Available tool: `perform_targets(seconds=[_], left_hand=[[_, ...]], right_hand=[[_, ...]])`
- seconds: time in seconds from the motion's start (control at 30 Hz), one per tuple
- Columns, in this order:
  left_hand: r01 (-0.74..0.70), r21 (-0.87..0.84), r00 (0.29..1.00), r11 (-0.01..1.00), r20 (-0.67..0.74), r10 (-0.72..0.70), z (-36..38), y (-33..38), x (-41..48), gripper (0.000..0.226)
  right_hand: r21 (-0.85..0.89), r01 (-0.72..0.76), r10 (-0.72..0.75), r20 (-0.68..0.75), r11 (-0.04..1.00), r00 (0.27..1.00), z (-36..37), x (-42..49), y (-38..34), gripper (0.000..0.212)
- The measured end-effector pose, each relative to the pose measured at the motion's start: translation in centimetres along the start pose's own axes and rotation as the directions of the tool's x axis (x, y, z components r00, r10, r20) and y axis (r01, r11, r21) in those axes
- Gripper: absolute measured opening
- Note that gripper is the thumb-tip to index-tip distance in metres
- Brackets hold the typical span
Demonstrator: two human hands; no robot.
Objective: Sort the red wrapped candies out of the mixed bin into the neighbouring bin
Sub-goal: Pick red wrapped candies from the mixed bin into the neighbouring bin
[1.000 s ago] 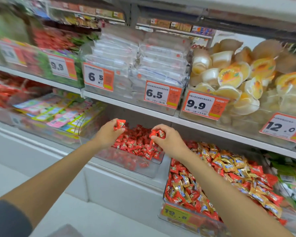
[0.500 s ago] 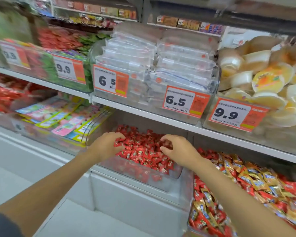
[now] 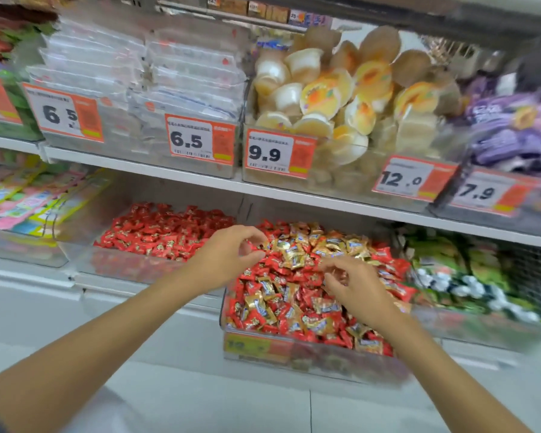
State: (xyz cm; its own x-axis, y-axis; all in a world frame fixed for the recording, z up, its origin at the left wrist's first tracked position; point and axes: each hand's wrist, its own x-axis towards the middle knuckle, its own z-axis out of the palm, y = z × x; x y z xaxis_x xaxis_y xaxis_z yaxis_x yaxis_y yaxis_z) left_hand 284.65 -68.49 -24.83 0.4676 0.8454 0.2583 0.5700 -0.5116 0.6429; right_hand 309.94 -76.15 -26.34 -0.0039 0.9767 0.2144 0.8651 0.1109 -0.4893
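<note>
The mixed bin [image 3: 306, 359] on the lower shelf holds red and gold wrapped candies [image 3: 286, 303] heaped together. Just to its left, the neighbouring clear bin [image 3: 128, 267] contains only red wrapped candies [image 3: 163, 232]. My left hand [image 3: 231, 256] hovers over the mixed bin's left rear corner, thumb and fingers loosely curled with a gap between them and nothing in it. Over the middle of the mixed pile is my right hand [image 3: 353, 287], fingertips bent down close to the candies; I see nothing held in it.
The upper shelf edge [image 3: 294, 195] overhangs both bins, carrying price tags and bins of jelly cups [image 3: 325, 98] and clear packs [image 3: 144, 76]. Pastel packets [image 3: 28, 201] lie left of the red bin and green packs [image 3: 469, 270] right of the mixed bin. White floor lies below.
Both hands let go of their red candies in the left bin, then moved right to the mixed bin. The view swung right with them.
</note>
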Motion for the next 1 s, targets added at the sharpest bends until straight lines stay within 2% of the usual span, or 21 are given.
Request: perform_targets(seconds=[0.07, 0.2, 0.27, 0.33, 0.43, 0.5, 0.6, 0.67, 0.73, 0.8, 0.9, 1.0], left_hand=[[0.042, -0.040, 0.997, 0.998, 0.070, -0.039, 1.7, 1.0, 0.7, 0.032], [0.134, 0.247, 0.973, 0.960, 0.150, -0.175, 4.6, 1.7, 3.0, 0.075], [0.237, 0.289, 0.928, 0.927, 0.216, -0.305, 6.1, 1.5, 3.9, 0.090], [0.297, 0.345, 0.897, 0.890, 0.219, -0.384, 7.7, 0.8, 4.0, 0.091], [0.242, 0.527, 0.941, 0.815, 0.078, -0.330, 9.3, 0.2, 3.0, 0.069], [0.212, 0.464, 0.969, 0.860, 0.017, -0.248, 9.3, -0.2, 2.7, 0.046], [0.177, 0.185, 0.984, 0.967, -0.032, -0.174, 8.3, -0.5, 2.5, 0.022], [0.165, 0.050, 0.986, 0.985, -0.036, -0.164, 7.5, -0.2, 2.4, 0.030], [0.178, -0.064, 0.984, 0.982, -0.001, -0.178, 6.9, 0.4, 2.5, 0.054], [0.172, -0.088, 0.985, 0.981, 0.049, -0.168, 6.4, 1.2, 2.6, 0.057], [0.143, -0.042, 0.986, 0.989, 0.097, -0.139, 6.0, 2.1, 2.9, 0.033], [0.177, -0.046, 0.979, 0.983, 0.114, -0.171, 5.9, 2.8, 2.9, 0.027]], right_hand=[[0.073, -0.032, 0.035, -0.040, 0.997, 0.999, -0.4, -1.2, 1.0, 0.017], [0.112, -0.052, 0.059, -0.059, 0.992, 0.997, -1.1, -1.8, 1.5, 0.018], [0.108, -0.052, 0.059, -0.055, 0.993, 0.997, -1.3, -1.8, 1.6, 0.017], [0.110, -0.063, 0.067, -0.037, 0.992, 0.997, -1.3, -2.0, 2.1, 0.018], [0.125, -0.083, 0.087, -0.025, 0.989, 0.996, -1.3, -2.3, 3.3, 0.021], [0.125, -0.092, 0.097, -0.034, 0.988, 0.995, -1.4, -2.3, 4.2, 0.022], [0.137, -0.092, 0.100, -0.054, 0.986, 0.994, -1.6, -2.4, 5.1, 0.023], [0.132, -0.095, 0.103, -0.057, 0.987, 0.993, -1.7, -2.5, 5.1, 0.022], [0.132, -0.095, 0.104, -0.059, 0.987, 0.993, -1.7, -2.6, 4.9, 0.022], [0.144, -0.085, 0.095, -0.070, 0.986, 0.993, -1.7, -2.4, 4.3, 0.022], [0.112, -0.026, 0.035, -0.076, 0.993, 0.996, -0.9, -1.3, 2.5, 0.023], [-0.032, 0.095, -0.096, -0.045, 0.995, 0.994, 0.9, 0.9, 0.9, 0.027]])
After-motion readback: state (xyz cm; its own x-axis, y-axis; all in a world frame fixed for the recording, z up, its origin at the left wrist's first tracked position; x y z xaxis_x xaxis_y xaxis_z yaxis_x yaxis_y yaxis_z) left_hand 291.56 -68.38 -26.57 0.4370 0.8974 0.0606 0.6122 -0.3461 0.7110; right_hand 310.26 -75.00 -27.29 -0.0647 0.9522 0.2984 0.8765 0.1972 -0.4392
